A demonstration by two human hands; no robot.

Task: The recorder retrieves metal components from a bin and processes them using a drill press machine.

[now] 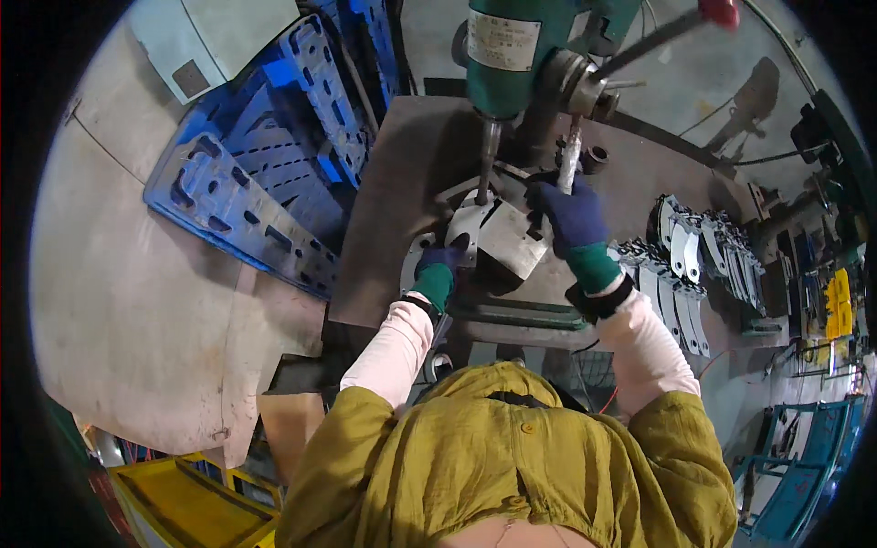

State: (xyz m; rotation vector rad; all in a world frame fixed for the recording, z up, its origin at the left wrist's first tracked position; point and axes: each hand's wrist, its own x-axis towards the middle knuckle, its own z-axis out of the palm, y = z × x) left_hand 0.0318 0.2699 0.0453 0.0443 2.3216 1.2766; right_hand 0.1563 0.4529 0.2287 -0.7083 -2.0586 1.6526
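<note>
A: While you look at the middle of the desk (370,247), tell me where the metal plate (469,222) sits.

B: Right by the tip of the drill spindle (490,151), reaching toward six o'clock from it. Whether the tip touches it, I can't tell.

A: And the left hand (440,259)?

B: It's at seven o'clock from that tip, in a dark blue glove with a green cuff, at the plate's near edge. The fingers look partly bent, but I can't tell whether they grip the plate or only press on it. A grey piece with holes (416,258) shows just beside it, at nine o'clock.

A: What about the right hand (568,212)?

B: A little past three o'clock from the tip, gloved the same way. Its fingers are closed around a silvery lever handle (571,160), whose free length rises toward twelve o'clock to the hub of the green drill press (503,78).

A: Anything close to the plate?

B: A pale metal block (512,240), just beside it at four o'clock.

A: And farther out?

B: Rows of curved, holed plates (681,274) lie at four o'clock from the right hand. Blue crates (256,210) stand at nine o'clock from the spindle, and a yellow tray (196,500) is well apart, between seven and eight.
</note>
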